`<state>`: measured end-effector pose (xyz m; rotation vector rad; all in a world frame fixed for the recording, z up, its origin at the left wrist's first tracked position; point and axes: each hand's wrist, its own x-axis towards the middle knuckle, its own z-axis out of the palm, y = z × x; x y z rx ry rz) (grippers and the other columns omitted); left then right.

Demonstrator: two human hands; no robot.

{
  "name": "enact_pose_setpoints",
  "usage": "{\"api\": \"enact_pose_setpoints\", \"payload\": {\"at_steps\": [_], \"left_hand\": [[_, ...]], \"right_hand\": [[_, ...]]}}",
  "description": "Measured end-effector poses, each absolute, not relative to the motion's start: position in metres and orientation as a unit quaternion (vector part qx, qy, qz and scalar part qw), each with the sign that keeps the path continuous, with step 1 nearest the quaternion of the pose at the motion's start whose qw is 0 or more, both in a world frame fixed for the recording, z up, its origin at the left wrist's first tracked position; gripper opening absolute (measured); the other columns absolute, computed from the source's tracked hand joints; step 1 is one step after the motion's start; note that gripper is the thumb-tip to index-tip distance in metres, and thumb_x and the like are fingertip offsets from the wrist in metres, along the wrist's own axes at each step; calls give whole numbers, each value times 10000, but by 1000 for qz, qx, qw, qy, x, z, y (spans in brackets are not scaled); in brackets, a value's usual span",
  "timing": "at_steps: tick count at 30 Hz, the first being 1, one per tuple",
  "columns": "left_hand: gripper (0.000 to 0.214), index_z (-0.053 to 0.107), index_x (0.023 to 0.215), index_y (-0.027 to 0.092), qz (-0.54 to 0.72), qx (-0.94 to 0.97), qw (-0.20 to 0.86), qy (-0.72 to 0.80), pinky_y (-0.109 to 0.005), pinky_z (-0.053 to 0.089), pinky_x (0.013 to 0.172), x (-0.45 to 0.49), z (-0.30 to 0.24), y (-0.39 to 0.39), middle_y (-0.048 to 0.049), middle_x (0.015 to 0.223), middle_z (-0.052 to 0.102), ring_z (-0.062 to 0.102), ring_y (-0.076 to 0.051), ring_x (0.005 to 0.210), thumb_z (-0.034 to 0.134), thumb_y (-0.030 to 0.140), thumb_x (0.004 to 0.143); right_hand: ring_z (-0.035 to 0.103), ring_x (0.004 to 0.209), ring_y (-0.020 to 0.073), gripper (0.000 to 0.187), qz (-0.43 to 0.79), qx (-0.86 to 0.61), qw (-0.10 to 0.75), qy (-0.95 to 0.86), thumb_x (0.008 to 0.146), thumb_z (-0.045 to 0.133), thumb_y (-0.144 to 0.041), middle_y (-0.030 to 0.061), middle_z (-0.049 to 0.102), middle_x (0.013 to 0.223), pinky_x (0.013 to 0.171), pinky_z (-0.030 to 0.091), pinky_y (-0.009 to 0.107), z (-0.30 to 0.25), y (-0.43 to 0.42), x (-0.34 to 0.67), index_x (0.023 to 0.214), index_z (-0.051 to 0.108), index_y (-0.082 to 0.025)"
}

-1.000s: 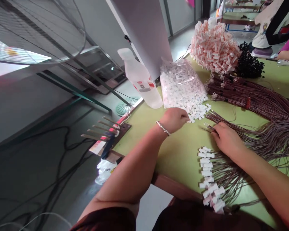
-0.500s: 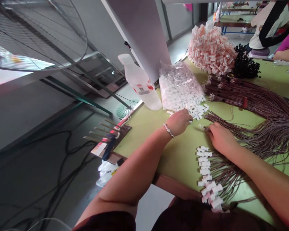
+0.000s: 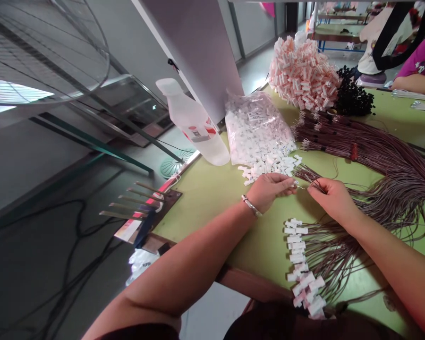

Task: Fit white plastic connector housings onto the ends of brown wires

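Note:
My left hand (image 3: 271,190) pinches a small white connector housing (image 3: 296,183) between thumb and fingertips. Facing it, my right hand (image 3: 331,196) is closed on a thin brown wire, whose bare metal end points at the housing. Just behind my left hand lies a loose heap of white connector housings (image 3: 269,165), spilling from a clear plastic bag (image 3: 260,120). Beyond my right hand runs a bundle of brown wires (image 3: 393,189). Nearer my body, wires fitted with white connectors (image 3: 297,245) lie in a column.
A white bottle (image 3: 194,125) stands at the table's left edge, near a metal pronged rack (image 3: 145,203). Pink-white connectors (image 3: 304,73) and small black parts (image 3: 356,94) are piled at the back. A fan (image 3: 46,52) is at upper left; a co-worker's arm (image 3: 416,82) rests at right.
My left hand has come away from the heap with a housing and moved right, close to my right hand. The right hand has lifted a wire end towards it. The view has shifted slightly.

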<state>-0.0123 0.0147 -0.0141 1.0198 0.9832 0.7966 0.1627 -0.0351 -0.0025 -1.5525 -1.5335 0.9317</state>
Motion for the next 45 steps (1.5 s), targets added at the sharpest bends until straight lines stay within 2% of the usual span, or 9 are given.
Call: {"api": "enact_pose_setpoints", "payload": {"at_steps": [6,13,21,25,29,34,38,45], "left_hand": [[199,675,712,76,385,362,740,417,-250,518,708,-13,-15,16,-43,653,685,647,-107,621,794,166,580],[231,702,714,108,395,397,733,386,-255,506,731,-13,-19,17,-33,678,699,629,-92,616,816,159,519],[288,730,846,116,379,501,665,404,-308,515,772,-15,-22,16,-79,774,724,648,-140,689,774,217,580],[213,738,835,147,397,605,553,412,-267,512,742,-15,-19,13,-65,863,710,638,-141,744,703,167,625],[169,739,793,164,396,661,479,421,-231,503,686,-14,-16,12,-43,833,694,621,-128,726,651,138,651],[162,732,793,159,370,654,497,434,-221,502,645,-13,-13,11,-30,770,695,608,-110,657,680,175,640],[141,722,738,155,360,601,562,439,-213,509,626,-9,-14,10,-14,682,701,603,-95,596,721,177,599],[133,714,682,133,355,513,645,441,-204,514,581,-5,-23,9,-4,554,675,593,-77,506,758,147,558]], "right_hand": [[306,516,89,247,336,-612,382,-606,760,503,-367,-49,349,538,490,283,219,-6,-35,166,601,440,-188],[339,506,91,227,264,-629,347,-644,790,488,-358,-43,418,536,499,293,215,-10,-37,167,642,490,-186],[399,518,99,210,224,-617,355,-666,801,484,-348,-25,495,565,515,322,214,-12,-36,169,680,530,-183],[409,511,100,209,220,-616,358,-666,808,485,-355,-23,508,570,509,325,214,-14,-36,170,699,536,-184],[422,511,101,183,176,-601,350,-696,816,486,-319,-25,515,566,525,329,217,-13,-38,171,699,535,-187],[464,527,117,163,106,-581,320,-741,833,469,-278,-6,553,594,542,327,230,-9,-39,170,716,534,-185],[482,534,129,137,74,-566,290,-768,842,462,-252,2,564,603,542,318,240,-9,-39,171,746,532,-184],[496,573,140,125,79,-541,279,-789,849,437,-227,12,564,632,568,325,247,-13,-38,171,765,521,-186]]}}
